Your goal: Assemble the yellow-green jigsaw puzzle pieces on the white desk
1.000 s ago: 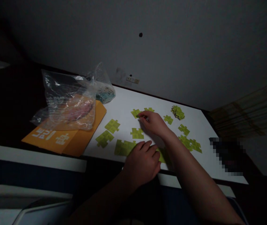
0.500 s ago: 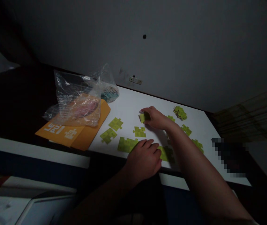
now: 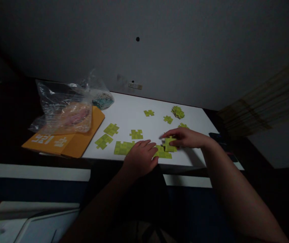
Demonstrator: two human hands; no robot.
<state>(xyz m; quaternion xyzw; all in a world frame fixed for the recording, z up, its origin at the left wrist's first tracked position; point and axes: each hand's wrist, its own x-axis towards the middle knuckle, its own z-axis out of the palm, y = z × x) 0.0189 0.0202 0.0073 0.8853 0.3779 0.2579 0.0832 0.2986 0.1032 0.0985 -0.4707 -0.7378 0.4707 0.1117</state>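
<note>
A row of joined yellow-green jigsaw pieces (image 3: 122, 148) lies along the near edge of the white table. My left hand (image 3: 140, 158) rests palm down over the middle of that row, fingers stretched out. Above the row's right end, my right hand (image 3: 185, 138) pinches a jigsaw piece (image 3: 169, 144) between thumb and fingers. The held piece overlaps the row from my viewpoint; whether it touches is unclear. A loose jigsaw piece (image 3: 136, 134) lies just beyond my left hand, and two more sit to its left, including a checkered piece (image 3: 111, 129).
A stack of jigsaw pieces (image 3: 178, 112) stands at the back right, near several loose ones. On the left, a clear plastic bag (image 3: 65, 108) lies on an orange envelope (image 3: 77, 148). A dark object (image 3: 219, 138) lies at the right edge. A wall (image 3: 185, 50) rises behind the table (image 3: 129, 108).
My right hand has moved from the table's middle toward me and rightward, to the row's right end, with a piece. My left hand stays on the row. The view has shifted right.
</note>
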